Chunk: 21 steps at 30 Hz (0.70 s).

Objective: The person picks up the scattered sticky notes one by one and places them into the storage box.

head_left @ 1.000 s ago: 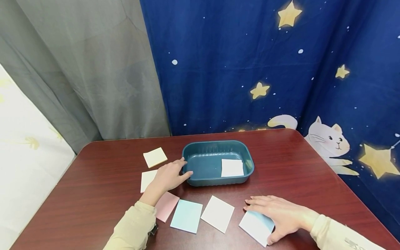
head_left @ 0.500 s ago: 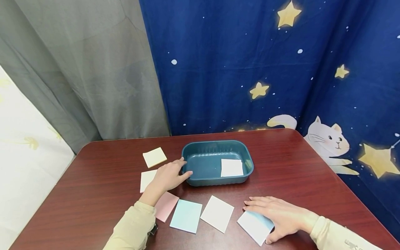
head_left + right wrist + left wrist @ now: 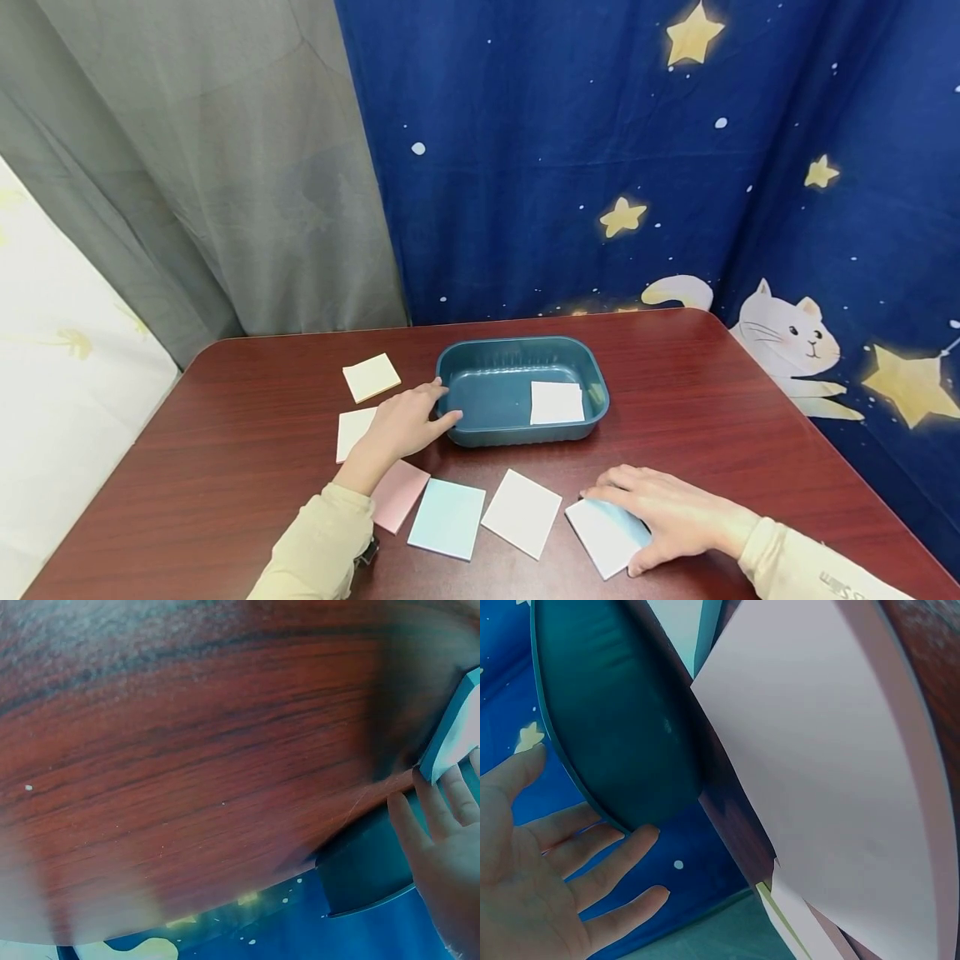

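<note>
On the table a dark teal plastic bin (image 3: 487,437) holds one white sticky note pad (image 3: 557,403). My left hand (image 3: 408,421) rests at the bin's left end, its fingers spread and fairly straight at the rim, as the left wrist view also shows. My right hand (image 3: 667,510) holds a blue-and-white sticky note pad (image 3: 603,537) by opposite edges, the thumb at the near edge and the fingers at the far one. The palm partly hides this pad. In the right wrist view, fingertips (image 3: 424,780) lie along the pad's blue edge.
In front of the bin lie a white pad (image 3: 522,513), a light blue pad (image 3: 447,518) and a pink pad (image 3: 400,495). Farther left are a pale pad (image 3: 355,432), partly behind my left hand, and a yellow pad (image 3: 372,377). A starry curtain (image 3: 525,167) hangs behind the table (image 3: 247,433).
My right hand has drawn its fingers in more around the pad, which has shifted slightly left and turned a little. The left hand and the bin stay put.
</note>
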### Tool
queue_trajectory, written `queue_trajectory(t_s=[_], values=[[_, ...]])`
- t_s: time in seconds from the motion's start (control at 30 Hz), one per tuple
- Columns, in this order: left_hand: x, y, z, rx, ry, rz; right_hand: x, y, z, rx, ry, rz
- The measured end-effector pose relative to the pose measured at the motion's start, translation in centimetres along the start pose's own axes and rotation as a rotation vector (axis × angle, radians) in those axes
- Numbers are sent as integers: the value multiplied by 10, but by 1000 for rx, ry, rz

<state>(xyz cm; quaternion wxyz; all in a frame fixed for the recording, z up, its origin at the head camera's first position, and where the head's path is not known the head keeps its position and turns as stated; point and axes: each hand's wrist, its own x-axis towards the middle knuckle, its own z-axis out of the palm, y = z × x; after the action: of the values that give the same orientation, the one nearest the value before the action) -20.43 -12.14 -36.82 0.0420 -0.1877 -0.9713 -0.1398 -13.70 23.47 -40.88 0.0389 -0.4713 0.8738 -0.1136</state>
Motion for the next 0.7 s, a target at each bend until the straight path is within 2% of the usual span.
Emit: queue_trajectory(t_s=[0.37, 0.5, 0.7], values=[[0, 1, -2, 3, -6, -2, 2, -2, 5, -149, 116, -24], [-1, 2, -2, 0, -6, -1, 3, -2, 6, -164, 147, -16], [-1, 2, -2, -2, -8, -4, 2, -4, 5, -126, 133, 15]])
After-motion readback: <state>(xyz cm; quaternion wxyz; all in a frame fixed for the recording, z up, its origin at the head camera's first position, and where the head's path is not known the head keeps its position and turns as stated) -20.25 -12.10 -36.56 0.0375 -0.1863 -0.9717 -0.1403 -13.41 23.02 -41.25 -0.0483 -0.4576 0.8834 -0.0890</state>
